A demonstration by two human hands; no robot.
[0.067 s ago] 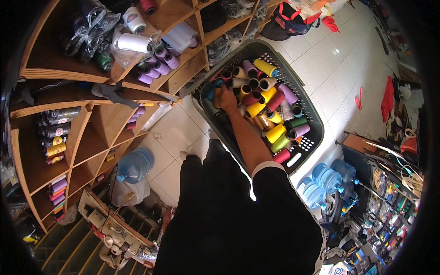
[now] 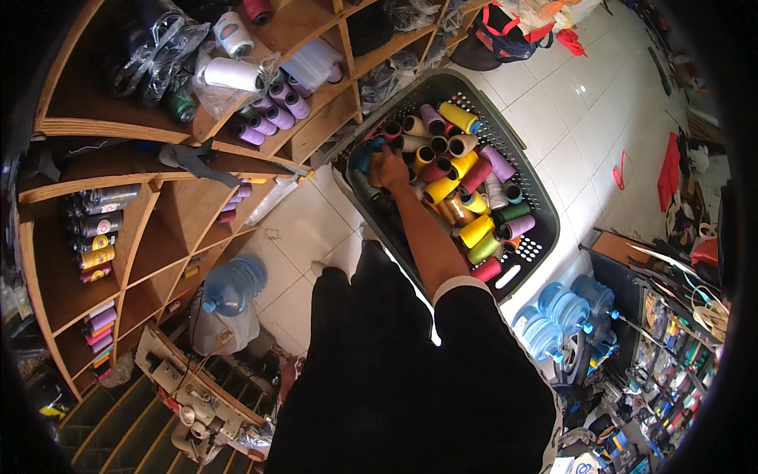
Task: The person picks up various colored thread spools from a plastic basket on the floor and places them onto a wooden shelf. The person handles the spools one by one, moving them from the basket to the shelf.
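Note:
My right hand (image 2: 388, 168) reaches into the left end of a dark green plastic laundry basket (image 2: 545, 229). Its fingers are closed round a blue thread spool (image 2: 365, 158), which they partly cover. Beside the hand lie many thread cones in a loose heap: a yellow cone (image 2: 458, 117), a lilac cone (image 2: 497, 163), a dark red cone (image 2: 475, 175), a lime green cone (image 2: 483, 248) and a beige cone (image 2: 461, 144) among them. Some lie tilted, with their hollow ends showing. My left hand is not in view.
Wooden shelves (image 2: 158, 237) with lilac cones (image 2: 278, 116) and bagged goods stand at the left. A blue water bottle (image 2: 234, 286) is near a sewing machine (image 2: 193, 407). More water bottles (image 2: 564, 308) stand right of the basket. A bag (image 2: 505, 35) lies beyond it on white tiles.

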